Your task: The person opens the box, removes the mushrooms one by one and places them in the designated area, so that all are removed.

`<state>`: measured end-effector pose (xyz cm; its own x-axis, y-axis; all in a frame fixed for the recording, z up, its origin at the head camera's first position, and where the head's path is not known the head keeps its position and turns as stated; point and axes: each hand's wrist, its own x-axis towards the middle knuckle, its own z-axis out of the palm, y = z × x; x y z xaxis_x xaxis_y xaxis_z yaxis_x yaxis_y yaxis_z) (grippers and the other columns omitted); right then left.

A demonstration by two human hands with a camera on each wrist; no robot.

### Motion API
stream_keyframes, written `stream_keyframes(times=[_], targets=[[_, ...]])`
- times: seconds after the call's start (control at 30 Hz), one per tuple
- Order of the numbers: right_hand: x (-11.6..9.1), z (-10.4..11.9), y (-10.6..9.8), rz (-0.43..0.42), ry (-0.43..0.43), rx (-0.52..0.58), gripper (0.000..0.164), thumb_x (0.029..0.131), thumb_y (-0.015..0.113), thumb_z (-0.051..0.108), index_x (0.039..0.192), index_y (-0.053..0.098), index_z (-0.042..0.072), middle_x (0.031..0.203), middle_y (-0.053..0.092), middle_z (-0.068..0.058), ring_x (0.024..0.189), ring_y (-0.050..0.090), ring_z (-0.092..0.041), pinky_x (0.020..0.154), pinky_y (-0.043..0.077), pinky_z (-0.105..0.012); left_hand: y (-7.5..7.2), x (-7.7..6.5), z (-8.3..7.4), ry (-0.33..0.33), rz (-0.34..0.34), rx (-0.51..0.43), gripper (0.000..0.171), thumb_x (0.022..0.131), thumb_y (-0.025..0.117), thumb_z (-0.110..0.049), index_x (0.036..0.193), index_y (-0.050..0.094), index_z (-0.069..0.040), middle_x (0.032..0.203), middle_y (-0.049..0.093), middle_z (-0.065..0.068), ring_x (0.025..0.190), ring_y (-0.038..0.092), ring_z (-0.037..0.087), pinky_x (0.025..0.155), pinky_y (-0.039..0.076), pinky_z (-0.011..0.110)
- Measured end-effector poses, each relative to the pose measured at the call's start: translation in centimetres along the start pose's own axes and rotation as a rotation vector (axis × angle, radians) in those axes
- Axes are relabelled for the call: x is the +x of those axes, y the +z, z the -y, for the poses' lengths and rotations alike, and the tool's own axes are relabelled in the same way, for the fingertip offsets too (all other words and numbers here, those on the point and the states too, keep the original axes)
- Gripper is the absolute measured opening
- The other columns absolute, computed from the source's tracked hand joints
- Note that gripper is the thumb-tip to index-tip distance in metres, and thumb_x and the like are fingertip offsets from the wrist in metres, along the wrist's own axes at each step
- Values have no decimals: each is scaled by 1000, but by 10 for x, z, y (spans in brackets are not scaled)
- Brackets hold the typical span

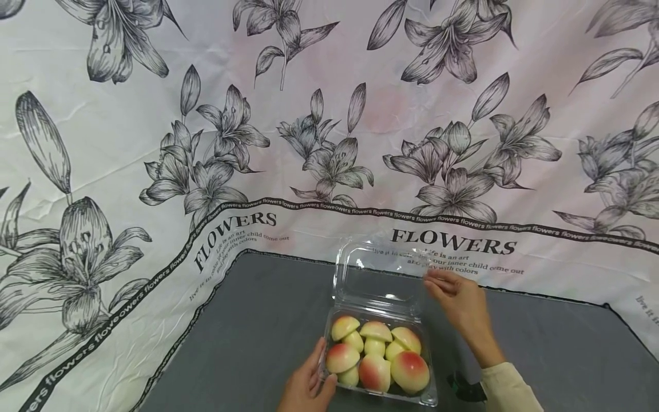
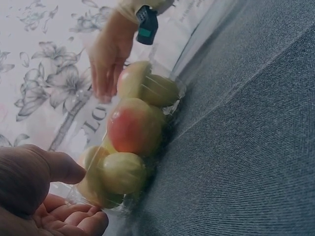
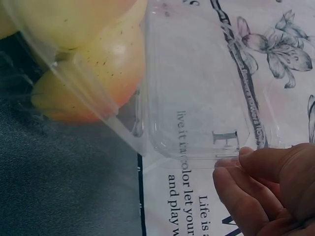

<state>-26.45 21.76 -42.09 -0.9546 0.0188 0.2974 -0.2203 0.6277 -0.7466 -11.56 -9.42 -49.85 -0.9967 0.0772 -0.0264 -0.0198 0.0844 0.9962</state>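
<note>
Well, from where I stand, a clear plastic hinged box (image 1: 431,393) sits on the dark grey cloth-covered surface (image 1: 247,320), near its far edge, with its transparent lid (image 1: 378,294) raised at the back. Pale yellow, red-blushed pieces with rounded caps (image 1: 376,332) fill the base in two rows; the back ones look like mushrooms, with thick pale stems under the caps.

At the near left corner, the person's left hand (image 1: 309,383) holds the base in a narrow grip, the thumb at the front and the fingers along the side wall. Over on the other side, the right hand (image 1: 458,303) pinches the free corner of the lid between thumb and fingertips, well above the pieces.

A cream sleeve (image 1: 509,389) covers the right forearm, and a black device with a green patch (image 2: 146,27) shows by its cuff. Behind it all hangs white fabric printed with dark line-drawn lilies (image 1: 342,163), a black lettered band and the word FLOWERS, part of which shows through the clear lid.
</note>
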Motion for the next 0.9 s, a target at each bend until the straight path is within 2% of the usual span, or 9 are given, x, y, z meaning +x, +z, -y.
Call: stream_keyframes(times=[0.33, 0.6, 0.9], targets=[[-1, -8, 6, 25, 10, -18, 41, 99, 78, 23, 135, 72, 3, 118, 77, -13, 106, 77, -27, 68, 57, -13, -1, 1, 1, -32, 14, -7, 79, 103, 69, -31, 164, 31, 2, 165, 34, 31, 150, 32, 52, 111, 48, 58], [-1, -11, 9, 85, -1, -22, 40, 100, 76, 18, 137, 70, 3, 119, 78, -11, 105, 77, -25, 69, 59, -17, -2, 2, 2, -53, 3, -6, 79, 103, 70, -32, 165, 32, 0, 165, 34, 29, 151, 33, 51, 112, 47, 59], [-5, -20, 9, 159, -11, -48, 41, 100, 76, 19, 137, 69, 2, 122, 77, -11, 106, 78, -27, 72, 61, -20, -1, 1, 0, -10, 18, 15, 78, 104, 68, -28, 164, 31, 4, 162, 34, 35, 147, 34, 55, 108, 49, 62]])
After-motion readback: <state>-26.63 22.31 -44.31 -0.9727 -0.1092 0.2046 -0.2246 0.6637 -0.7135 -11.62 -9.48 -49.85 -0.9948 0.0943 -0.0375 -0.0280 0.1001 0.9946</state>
